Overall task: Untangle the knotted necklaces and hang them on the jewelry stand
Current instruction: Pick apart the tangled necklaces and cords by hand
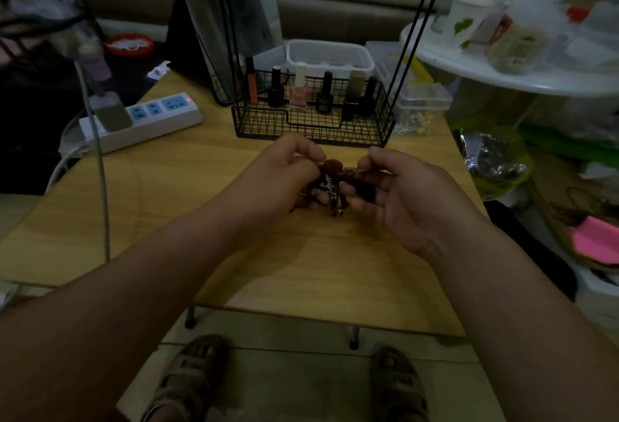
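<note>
Holding a knotted clump of necklaces (331,176) between them, both hands are raised just above the middle of the wooden bench (134,210). The left hand (284,172) curls its fingers round the left side of the clump, thumb on top. The right hand (402,194) pinches the right side between thumb and forefinger, with its lower fingers folded under the dark strands. The clump is brown and dark, with small pale metal links showing at its centre; single strands cannot be told apart. A few ends hang below the hands, close to the bench top; whether they touch it cannot be told.

Just behind the hands stands the stand (311,128), a black wire basket with thin black rods (415,30) rising from its ends and out of the top of the view. Nail polish bottles (298,95) stand in a row along the basket's back. A white power strip (150,118) lies at the bench's left edge, with one plug in it. Clear plastic boxes (330,55) sit behind the basket. A cluttered white round table (502,71) stands to the right. Two sandalled feet (191,378) rest on the floor below the bench's near edge.
</note>
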The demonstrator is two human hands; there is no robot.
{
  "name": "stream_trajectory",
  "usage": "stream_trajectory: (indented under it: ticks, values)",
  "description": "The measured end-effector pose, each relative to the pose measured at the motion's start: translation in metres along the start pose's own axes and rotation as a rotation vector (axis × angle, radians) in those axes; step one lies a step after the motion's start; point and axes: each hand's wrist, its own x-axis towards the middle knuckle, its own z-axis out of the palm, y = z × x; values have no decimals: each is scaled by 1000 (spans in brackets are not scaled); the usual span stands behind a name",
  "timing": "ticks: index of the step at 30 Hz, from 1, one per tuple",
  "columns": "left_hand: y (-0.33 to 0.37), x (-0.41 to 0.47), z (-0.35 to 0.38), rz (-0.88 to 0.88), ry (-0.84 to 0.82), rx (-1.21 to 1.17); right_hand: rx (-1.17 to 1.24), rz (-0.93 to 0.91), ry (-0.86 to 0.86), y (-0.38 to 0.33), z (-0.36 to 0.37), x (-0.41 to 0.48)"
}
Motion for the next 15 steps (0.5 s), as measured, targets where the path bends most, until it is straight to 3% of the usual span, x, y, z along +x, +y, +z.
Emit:
stream_trajectory:
  ticks: [4, 7, 10, 15]
  values:
    - [1, 3, -5, -131, -99, -157, -3, -1, -28, 1, 1, 0]
    - [0, 0, -6, -66, -184, 67, -1, -15, -77, 0, 1, 0]
    - [0, -1, -5, -28, -149, 108, 11, -26, -107, 0, 0, 2]
    - [6, -2, -7, -63, -131, -69, 25, -40, -111, 3, -2, 5]
